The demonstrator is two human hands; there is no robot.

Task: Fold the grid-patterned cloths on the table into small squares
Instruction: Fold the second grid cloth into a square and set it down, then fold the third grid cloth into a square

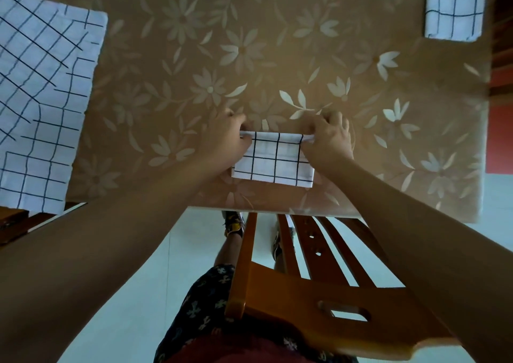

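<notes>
Nearest us stands a wooden chair (319, 293) at the near edge of the table (277, 57), and we reach over its back with both forearms extended. Our left hand (222, 138) and right hand (330, 138) each curl their fingers round a far corner of the small cloth (273, 160), gripping its raised far fold while its near part lies flat close to the table's near edge. We note spread cloths (41, 99) on the table's left side and one folded cloth (455, 7) at its far right corner, both well apart from the hands.
</notes>
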